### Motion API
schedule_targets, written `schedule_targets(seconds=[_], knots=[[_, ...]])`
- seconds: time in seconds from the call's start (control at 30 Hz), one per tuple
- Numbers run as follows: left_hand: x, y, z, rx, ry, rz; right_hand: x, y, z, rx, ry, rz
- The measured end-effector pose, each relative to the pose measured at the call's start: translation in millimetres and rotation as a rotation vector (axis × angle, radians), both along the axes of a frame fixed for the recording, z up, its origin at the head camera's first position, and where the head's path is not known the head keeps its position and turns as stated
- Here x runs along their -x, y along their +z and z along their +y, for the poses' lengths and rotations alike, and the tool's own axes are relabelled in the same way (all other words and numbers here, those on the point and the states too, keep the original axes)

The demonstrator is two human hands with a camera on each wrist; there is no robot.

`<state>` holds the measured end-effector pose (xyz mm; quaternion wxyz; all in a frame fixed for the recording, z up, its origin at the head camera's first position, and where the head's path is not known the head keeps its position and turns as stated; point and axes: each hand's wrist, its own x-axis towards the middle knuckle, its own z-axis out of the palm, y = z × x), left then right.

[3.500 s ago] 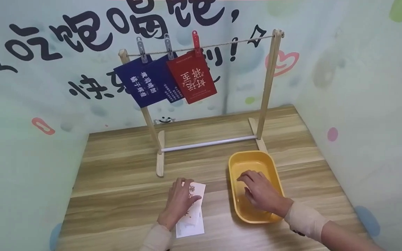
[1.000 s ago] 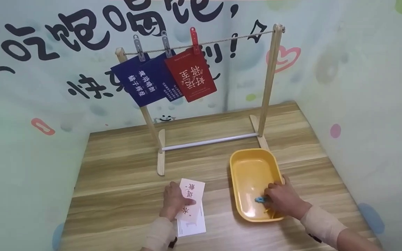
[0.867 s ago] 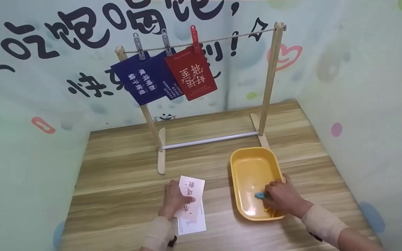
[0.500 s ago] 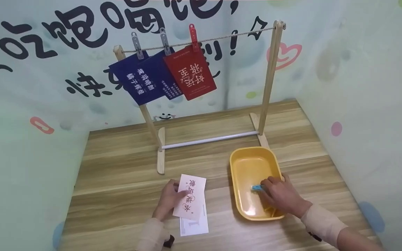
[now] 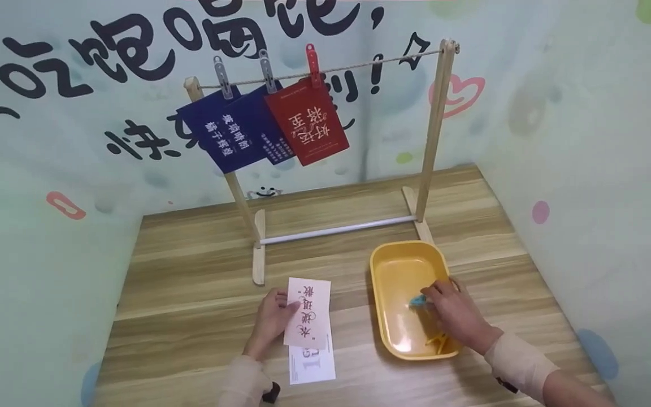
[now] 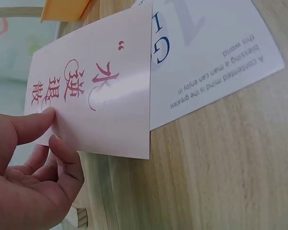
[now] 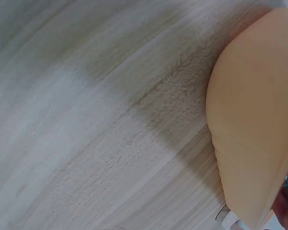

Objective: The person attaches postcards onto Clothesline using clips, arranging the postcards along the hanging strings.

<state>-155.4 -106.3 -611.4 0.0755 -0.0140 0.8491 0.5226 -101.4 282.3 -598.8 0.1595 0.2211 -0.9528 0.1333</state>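
Fingers of my left hand [image 5: 272, 316] had drawn the pink card [image 5: 309, 316] further off the white card [image 5: 317, 364], baring more of the lower print, and my thumb covered less of the pink face than a second before. Over the yellow bin [image 5: 399, 277], my right hand [image 5: 458, 311] had brought the teal clip [image 5: 417, 301] away from the near right corner, where a yellow piece [image 5: 437, 343] remained. To my mind, that meant the picking-up was nearly finished on both sides.

The left fingers were closed to a pinch at the card's left edge, thumb on the printed face. The right were closed on the clip too, only its end poking out; I couldn't make out that thumb.

The pink card was in front of me, left of the bin, its near end over the white card, though I couldn't tell whether they touched. Its long axis ran away from me toward the rack [image 5: 432, 141], red characters in a row along it, printed face turned up to me. The clip's long axis lay crosswise, its free end pointing left, toward the card.
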Motion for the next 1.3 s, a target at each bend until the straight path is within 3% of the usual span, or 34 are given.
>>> schedule_targets(seconds=[0.23, 0.33, 0.5, 0.73, 1.0, 1.3], knots=[[2.7, 6.2, 3.7, -0.056, 0.011, -0.003, 4.0, 3.6, -1.9, 0.047, -0.026, 0.048], [2.3, 8.4, 6.2, -0.097, 0.019, -0.019, 5.3, 6.0, -3.8, 0.048, -0.035, 0.028], [2.9, 11.7, 10.8, -0.133, 0.009, 0.011, 7.0, 10.7, -5.4, 0.07, -0.04, -0.008], [5.5, 17.2, 17.2, -0.087, -0.012, 0.033, 10.4, 15.2, -5.4, 0.059, -0.022, 0.073], [7.9, 23.4, 21.8, -0.058, 0.043, 0.033, 15.5, 18.7, -7.4, 0.065, -0.002, 0.093], [7.6, 24.1, 20.6, -0.042, -0.064, 0.068, 17.0, 16.3, -8.8, 0.061, -0.013, 0.059]])
